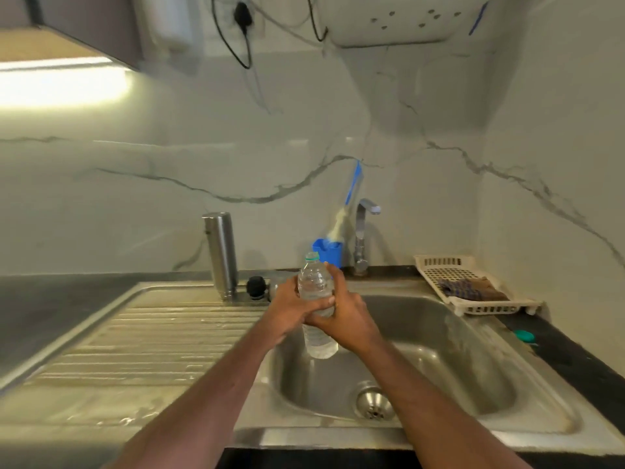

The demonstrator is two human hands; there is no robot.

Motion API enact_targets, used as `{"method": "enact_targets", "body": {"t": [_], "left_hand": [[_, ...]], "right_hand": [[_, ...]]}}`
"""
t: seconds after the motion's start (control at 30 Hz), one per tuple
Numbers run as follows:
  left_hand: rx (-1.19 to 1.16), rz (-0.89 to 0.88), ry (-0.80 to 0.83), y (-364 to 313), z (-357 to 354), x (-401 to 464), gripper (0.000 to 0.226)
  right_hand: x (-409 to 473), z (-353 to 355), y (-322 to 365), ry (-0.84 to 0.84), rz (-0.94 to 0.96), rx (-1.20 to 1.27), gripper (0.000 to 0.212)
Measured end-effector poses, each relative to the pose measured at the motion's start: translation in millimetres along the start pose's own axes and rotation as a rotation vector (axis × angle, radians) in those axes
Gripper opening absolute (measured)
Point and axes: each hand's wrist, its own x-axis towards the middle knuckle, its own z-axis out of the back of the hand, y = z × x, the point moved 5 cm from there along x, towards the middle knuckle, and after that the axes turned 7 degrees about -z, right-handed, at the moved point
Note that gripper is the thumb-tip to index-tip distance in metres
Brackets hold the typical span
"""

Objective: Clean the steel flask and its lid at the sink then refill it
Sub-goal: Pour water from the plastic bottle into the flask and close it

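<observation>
The steel flask (222, 255) stands upright without its lid at the back of the wet draining board. Its black lid (256, 288) lies just right of it on the sink's rim. Over the sink basin (449, 360) both hands hold a clear plastic water bottle (316, 311) with a green cap, upright. My left hand (287, 308) grips its middle from the left. My right hand (345, 314) wraps round it from the right, fingers curled over the front.
The tap (363, 236) stands behind the basin, with a blue holder (327, 252) and a bottle brush (341, 218) beside it. A white plastic rack (473, 286) with a scrub cloth sits at the right. A green cap-like item (524, 336) lies on the dark counter.
</observation>
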Motion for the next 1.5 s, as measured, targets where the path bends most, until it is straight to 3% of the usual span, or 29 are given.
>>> {"method": "enact_targets", "body": {"t": [0.17, 0.33, 0.37, 0.43, 0.53, 0.63, 0.7, 1.07, 1.5], "left_hand": [[-0.035, 0.026, 0.046, -3, 43, -7, 0.042], [0.172, 0.051, 0.075, -2, 80, 8, 0.062], [0.355, -0.011, 0.060, -6, 92, 14, 0.067], [0.937, -0.204, 0.133, -14, 119, 26, 0.079], [1.767, -0.588, 0.406, -10, 153, 35, 0.083], [2.144, -0.725, 0.597, 7, 176, 45, 0.083], [2.236, -0.819, 0.621, 13, 180, 54, 0.077], [2.455, -0.838, 0.747, 35, 202, 100, 0.087], [2.471, -0.755, 0.693, 45, 209, 114, 0.051]], "right_hand": [[12, -35, 29, 0.086, 0.060, 0.052, 0.098], [23, -47, 19, 0.054, 0.016, 0.117, 0.085], [25, -46, 15, 0.060, 0.000, 0.108, 0.085], [32, -45, 8, 0.079, -0.026, 0.053, 0.090], [41, -44, -3, 0.081, -0.071, -0.008, 0.095], [49, -48, -6, 0.095, -0.086, -0.038, 0.097], [54, -51, -8, 0.103, -0.088, -0.044, 0.096], [64, -56, -25, 0.132, -0.113, -0.033, 0.101], [69, -55, -29, 0.102, -0.101, -0.006, 0.100]]}}
